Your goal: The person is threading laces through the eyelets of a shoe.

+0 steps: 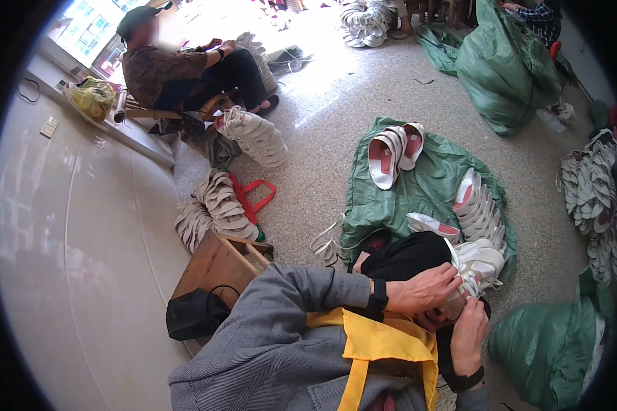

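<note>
Over my lap, a white shoe with a reddish inside (450, 312) sits partly hidden under my hands. My left hand (424, 290) is closed in a pinch at the shoe's upper edge, on a thin white strip that looks like a shoelace. Facing it, my right hand (469, 337) pinches at the shoe's other side, its fingertips close to the left ones. Just beyond the hands lies a bunch of white shoes (478, 264). A row of nested white shoes (478, 209) continues from it over a green sheet (418, 198), where a white pair with red insoles (388, 159) also lies.
Loose white laces (328, 238) trail on the floor. At my left stand a wooden stool (209, 277), a black bag (197, 314) and stacked shoes (216, 205). Green sacks (545, 342) bulge at my right and far right. Another person (178, 72) sits at the far left.
</note>
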Demonstrator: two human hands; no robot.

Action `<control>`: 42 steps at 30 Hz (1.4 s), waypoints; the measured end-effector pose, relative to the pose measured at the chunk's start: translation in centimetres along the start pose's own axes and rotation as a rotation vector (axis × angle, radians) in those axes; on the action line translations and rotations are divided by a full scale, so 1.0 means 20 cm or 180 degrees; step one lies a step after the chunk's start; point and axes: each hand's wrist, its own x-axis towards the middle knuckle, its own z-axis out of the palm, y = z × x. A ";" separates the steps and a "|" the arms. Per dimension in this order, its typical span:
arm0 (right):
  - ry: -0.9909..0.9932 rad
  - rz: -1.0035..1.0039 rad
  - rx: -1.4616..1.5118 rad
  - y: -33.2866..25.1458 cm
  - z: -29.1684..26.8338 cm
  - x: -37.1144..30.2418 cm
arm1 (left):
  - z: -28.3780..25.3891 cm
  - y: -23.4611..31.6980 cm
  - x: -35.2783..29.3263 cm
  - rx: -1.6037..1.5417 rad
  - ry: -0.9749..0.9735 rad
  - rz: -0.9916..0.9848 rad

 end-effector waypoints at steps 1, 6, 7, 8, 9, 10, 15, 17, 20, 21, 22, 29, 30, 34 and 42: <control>-0.0045 0.0033 -0.0091 0.00 0.00 0.00 | -0.01 0.00 -0.01 -0.0011 0.0004 -0.0011; 0.0330 -0.0392 -0.0624 -0.02 -0.01 0.02 | 0.04 0.03 -0.04 -0.0097 0.0126 -0.0295; 0.0404 -0.0459 -0.0726 -0.02 0.00 0.03 | 0.03 0.02 -0.03 -0.0003 0.0147 -0.0094; 0.0417 -0.0531 -0.0692 -0.01 0.00 0.04 | 0.03 0.03 -0.03 -0.0071 0.0062 -0.0190; 0.0429 -0.0601 -0.0659 0.00 0.01 0.05 | 0.04 0.02 -0.04 -0.0139 -0.0025 -0.0285; 0.0440 -0.0672 -0.0625 0.02 0.02 0.05 | 0.06 0.02 -0.04 -0.0205 -0.0115 -0.0379; 0.0796 -0.0771 0.0002 0.07 0.06 0.03 | 0.11 0.02 -0.03 -0.0340 0.0208 -0.0565; 0.0853 -0.0804 0.0339 0.04 0.07 -0.01 | 0.09 0.03 -0.04 -0.0549 0.0312 -0.0635; 0.1033 -0.0838 0.0701 0.02 0.09 -0.02 | 0.07 0.02 -0.04 -0.0706 0.0362 -0.0632; 0.1046 -0.0758 0.0799 0.04 0.11 -0.02 | 0.07 0.02 -0.04 -0.0698 0.0375 -0.0610; 0.1046 -0.0681 0.0907 0.03 0.12 -0.02 | 0.07 0.02 -0.05 -0.0690 0.0382 -0.0603; 0.0843 -0.0827 0.1755 -0.13 -0.01 -0.08 | 0.05 0.01 -0.04 -0.0866 0.0326 -0.0684; 0.0913 -0.0851 0.1709 -0.13 -0.02 -0.06 | 0.05 0.02 -0.05 -0.0850 0.0333 -0.0675; 0.0970 -0.0439 0.1382 -0.08 0.12 0.06 | 0.04 0.01 -0.05 -0.0775 0.0330 -0.0537; 0.0920 -0.0025 0.1409 -0.09 0.19 0.09 | 0.02 0.02 -0.04 -0.1145 0.0438 -0.0663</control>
